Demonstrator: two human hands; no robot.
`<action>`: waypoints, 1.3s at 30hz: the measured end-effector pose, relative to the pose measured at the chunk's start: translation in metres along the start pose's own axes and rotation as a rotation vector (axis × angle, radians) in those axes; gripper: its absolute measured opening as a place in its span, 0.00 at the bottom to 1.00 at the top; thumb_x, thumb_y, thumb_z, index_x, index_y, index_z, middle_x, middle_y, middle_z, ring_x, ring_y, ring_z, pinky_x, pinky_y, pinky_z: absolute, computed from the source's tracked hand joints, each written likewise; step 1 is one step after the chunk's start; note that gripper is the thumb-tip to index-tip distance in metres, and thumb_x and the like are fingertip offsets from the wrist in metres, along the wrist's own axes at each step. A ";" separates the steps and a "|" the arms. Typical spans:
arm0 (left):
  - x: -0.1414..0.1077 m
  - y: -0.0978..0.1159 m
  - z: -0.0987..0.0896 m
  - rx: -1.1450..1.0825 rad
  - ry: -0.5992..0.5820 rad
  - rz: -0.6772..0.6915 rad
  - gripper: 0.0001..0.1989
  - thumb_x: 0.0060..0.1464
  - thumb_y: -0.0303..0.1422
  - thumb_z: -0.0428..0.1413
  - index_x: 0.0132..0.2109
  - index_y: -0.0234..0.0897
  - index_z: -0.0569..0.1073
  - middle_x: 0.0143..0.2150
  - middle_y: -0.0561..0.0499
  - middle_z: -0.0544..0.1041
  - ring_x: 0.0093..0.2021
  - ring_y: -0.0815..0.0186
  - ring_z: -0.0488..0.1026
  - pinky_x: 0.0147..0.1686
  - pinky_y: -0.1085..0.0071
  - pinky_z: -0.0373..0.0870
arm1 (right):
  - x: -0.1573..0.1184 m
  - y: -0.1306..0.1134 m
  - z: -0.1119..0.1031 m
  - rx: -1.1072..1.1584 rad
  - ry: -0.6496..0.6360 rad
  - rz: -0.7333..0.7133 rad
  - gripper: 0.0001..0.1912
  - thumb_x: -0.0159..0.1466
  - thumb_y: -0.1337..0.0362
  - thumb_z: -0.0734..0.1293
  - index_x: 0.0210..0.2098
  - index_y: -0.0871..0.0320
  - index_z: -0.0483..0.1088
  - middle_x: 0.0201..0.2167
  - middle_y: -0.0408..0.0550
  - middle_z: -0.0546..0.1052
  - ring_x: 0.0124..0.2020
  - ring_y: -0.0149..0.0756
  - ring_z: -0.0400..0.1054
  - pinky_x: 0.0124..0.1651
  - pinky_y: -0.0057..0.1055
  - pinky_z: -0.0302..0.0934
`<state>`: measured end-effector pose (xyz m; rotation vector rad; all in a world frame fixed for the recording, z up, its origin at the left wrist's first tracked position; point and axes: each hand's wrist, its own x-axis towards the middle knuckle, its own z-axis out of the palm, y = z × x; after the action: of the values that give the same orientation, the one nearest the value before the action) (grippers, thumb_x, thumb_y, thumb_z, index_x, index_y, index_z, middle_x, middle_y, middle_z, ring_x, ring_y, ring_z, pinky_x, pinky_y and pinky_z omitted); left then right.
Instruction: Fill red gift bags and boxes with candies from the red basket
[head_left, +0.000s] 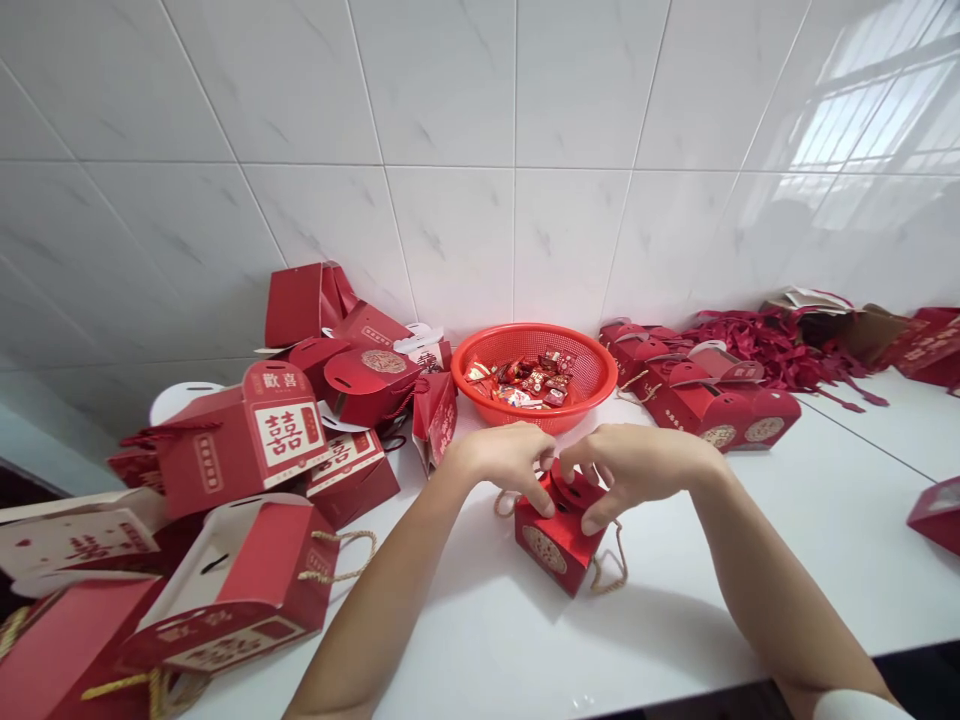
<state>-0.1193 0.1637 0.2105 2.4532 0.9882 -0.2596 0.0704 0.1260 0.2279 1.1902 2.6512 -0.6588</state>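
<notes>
A small red gift box [551,535] with a round gold emblem and twisted rope handles stands upright on the white table in front of me. My left hand [514,460] grips its top from the left, thumb on the near panel and fingers curled behind. From the right, my right hand [630,465] grips the same top with its thumb low on the near side. Slotted flaps show between the hands; my fingers partly hide them. One rope loop [615,560] hangs out at the right, close to my right hand.
Behind the box sits a red plastic basket [480,345] with wrapped sweets [536,383]. Several red boxes [232,450] are piled at the left. At the right stand small closed boxes [720,400], with dark red ribbons [780,345] behind. A tiled wall [450,230] bounds the table [667,640].
</notes>
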 end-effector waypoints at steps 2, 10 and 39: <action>0.004 -0.004 0.001 -0.049 0.008 0.118 0.21 0.41 0.40 0.68 0.42 0.38 0.75 0.46 0.49 0.74 0.45 0.60 0.72 0.37 0.72 0.66 | -0.002 -0.006 0.006 -0.054 0.031 -0.006 0.18 0.57 0.50 0.74 0.39 0.56 0.75 0.31 0.45 0.76 0.30 0.36 0.69 0.29 0.28 0.53; 0.017 -0.010 0.004 -0.183 -0.103 0.181 0.25 0.44 0.42 0.67 0.49 0.42 0.73 0.51 0.52 0.76 0.50 0.59 0.73 0.43 0.71 0.67 | -0.032 -0.014 0.038 -0.091 0.214 0.177 0.24 0.62 0.49 0.70 0.52 0.55 0.71 0.38 0.51 0.74 0.36 0.43 0.71 0.35 0.32 0.59; 0.013 -0.003 0.007 -0.344 -0.034 0.263 0.31 0.58 0.47 0.57 0.65 0.41 0.65 0.67 0.43 0.64 0.60 0.58 0.69 0.52 0.68 0.68 | -0.119 0.126 0.130 0.117 1.261 0.641 0.28 0.58 0.44 0.67 0.51 0.55 0.71 0.57 0.59 0.70 0.60 0.58 0.64 0.60 0.54 0.60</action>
<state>-0.1121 0.1695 0.1994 2.2202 0.6256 -0.0375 0.2393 0.0612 0.1085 3.0331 2.5767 0.1727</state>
